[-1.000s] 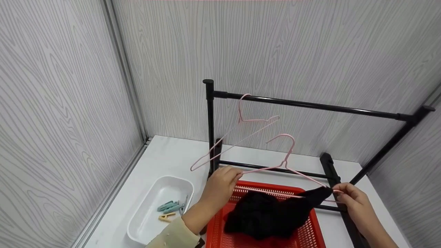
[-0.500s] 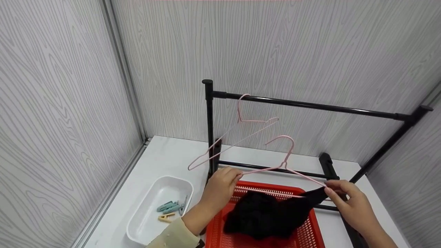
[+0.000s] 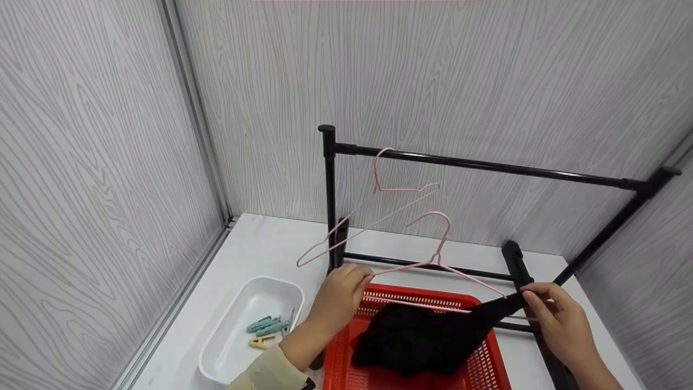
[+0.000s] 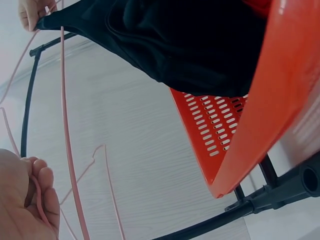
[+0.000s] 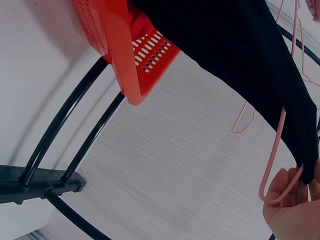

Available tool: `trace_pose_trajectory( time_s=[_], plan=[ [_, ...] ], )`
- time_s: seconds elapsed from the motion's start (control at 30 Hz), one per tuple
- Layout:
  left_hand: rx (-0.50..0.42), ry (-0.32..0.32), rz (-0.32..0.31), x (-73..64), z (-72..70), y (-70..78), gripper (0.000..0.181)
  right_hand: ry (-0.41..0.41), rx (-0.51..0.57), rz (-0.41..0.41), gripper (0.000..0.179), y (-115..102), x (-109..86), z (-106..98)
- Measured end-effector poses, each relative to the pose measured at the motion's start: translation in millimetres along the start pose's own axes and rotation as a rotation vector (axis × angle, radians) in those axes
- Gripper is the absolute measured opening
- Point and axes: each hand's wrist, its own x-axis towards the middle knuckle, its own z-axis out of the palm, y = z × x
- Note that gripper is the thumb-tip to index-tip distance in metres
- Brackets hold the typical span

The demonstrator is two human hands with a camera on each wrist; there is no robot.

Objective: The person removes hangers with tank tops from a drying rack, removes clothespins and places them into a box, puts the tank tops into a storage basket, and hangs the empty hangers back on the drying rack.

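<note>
My left hand [image 3: 338, 295] grips the left arm of a pink wire hanger [image 3: 436, 259], with the fingers curled round the wire in the left wrist view. A black garment [image 3: 417, 336] lies bunched over the red basket [image 3: 334, 363], one narrow end stretched up to the right. That narrow end is pinched by my right hand [image 3: 560, 319] near the hanger's right end. In the right wrist view the hanger's bent tip [image 5: 267, 197] pokes out beside the cloth and touches the fingers. What kind of garment it is cannot be made out.
Behind the basket stands a black rack [image 3: 487, 166], a second pink hanger [image 3: 379, 189] hooked on its top bar. To the left, a white tray [image 3: 216, 346] holds several clothespins [image 3: 265, 325], teal and yellow. Wood-grain panels enclose the table.
The held hanger has shifted a little to the left with my left hand. My right hand moved inward along the hanger, then back outward, drawing the garment's narrow end to the right.
</note>
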Motion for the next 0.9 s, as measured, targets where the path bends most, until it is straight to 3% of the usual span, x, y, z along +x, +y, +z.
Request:
trace_pose_trajectory(
  time_s=[0.13,0.43,0.67,0.9],
  plan=[
    [0.006,0.014,0.011,-2.6,-2.5,-5.2,0.006,0.028,0.063,0.04,0.011,6,-0.8,-1],
    [0.021,0.067,0.02,-5.6,-9.4,-16.3,0.005,0.053,0.012,0.075,0.016,19,-4.7,-1],
    [0.007,0.085,0.005,-2.4,-14.1,-19.9,0.008,0.022,0.001,0.151,0.023,27,-9.5,2],
    [-0.009,0.123,0.015,-0.8,-14.4,-19.0,0.004,-0.069,-0.029,0.23,0.029,27,-11.3,8]
  ],
)
